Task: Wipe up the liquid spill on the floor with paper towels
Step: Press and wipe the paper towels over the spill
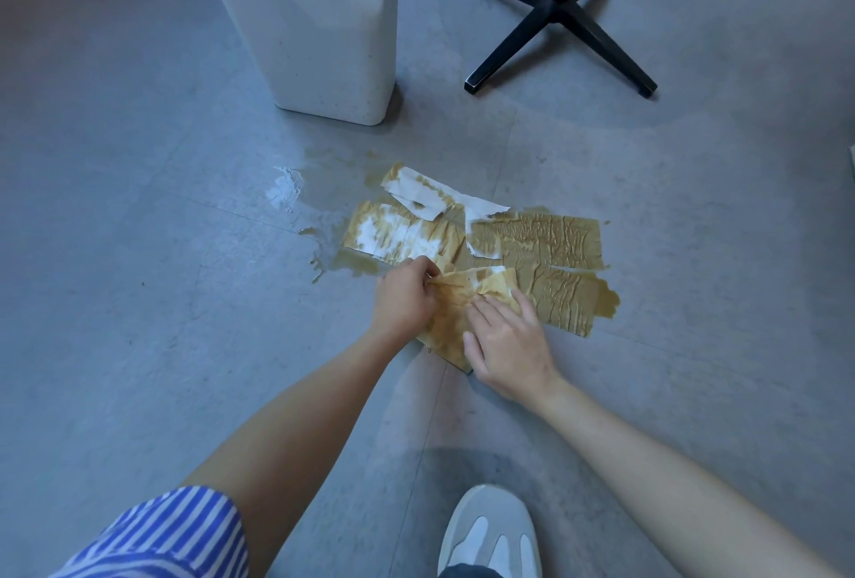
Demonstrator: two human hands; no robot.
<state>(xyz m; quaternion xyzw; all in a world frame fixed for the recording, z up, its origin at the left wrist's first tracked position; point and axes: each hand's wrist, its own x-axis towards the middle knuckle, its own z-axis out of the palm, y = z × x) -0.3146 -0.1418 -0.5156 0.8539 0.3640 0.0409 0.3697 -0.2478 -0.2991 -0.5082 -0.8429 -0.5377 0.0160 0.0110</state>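
Several paper towels [532,244], soaked brown, lie flat over a brown liquid spill [324,216] on the grey floor. The nearest towel [455,300] is bunched up at its near end. My left hand [405,297] pinches the folded edge of this towel with curled fingers. My right hand [506,337] lies on the same towel with fingers spread nearly straight, pressing it to the floor. Liquid still shows past the towels on the left and at the far right edge [608,300].
A tall white bin [319,22] stands just beyond the spill. A black cross-shaped stand base [555,17] sits at the back right. My grey shoe [490,531] is at the bottom, close behind the towels.
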